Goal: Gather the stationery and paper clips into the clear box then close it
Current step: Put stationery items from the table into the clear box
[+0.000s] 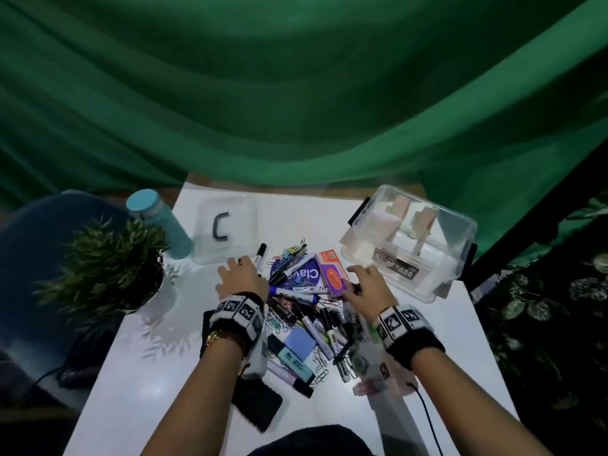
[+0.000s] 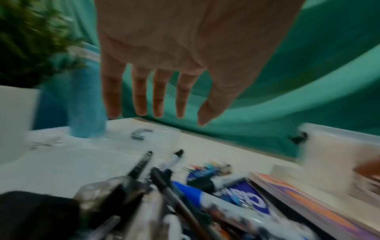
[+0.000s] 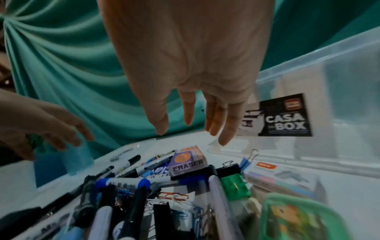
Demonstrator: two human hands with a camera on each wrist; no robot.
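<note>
White table [image 1: 131,373], gathering unstarted: my left hand [image 1: 241,279] and right hand [image 1: 370,284] spread, empty over stationery pile [image 1: 306,317]; next scoop toward clear plastic box [image 1: 427,271] at 2 o'clock.

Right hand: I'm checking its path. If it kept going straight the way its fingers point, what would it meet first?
Probably the clear box: the right hand hangs open above the eraser, fingertips aimed near the box's labelled wall. Depth is uncertain.
</note>
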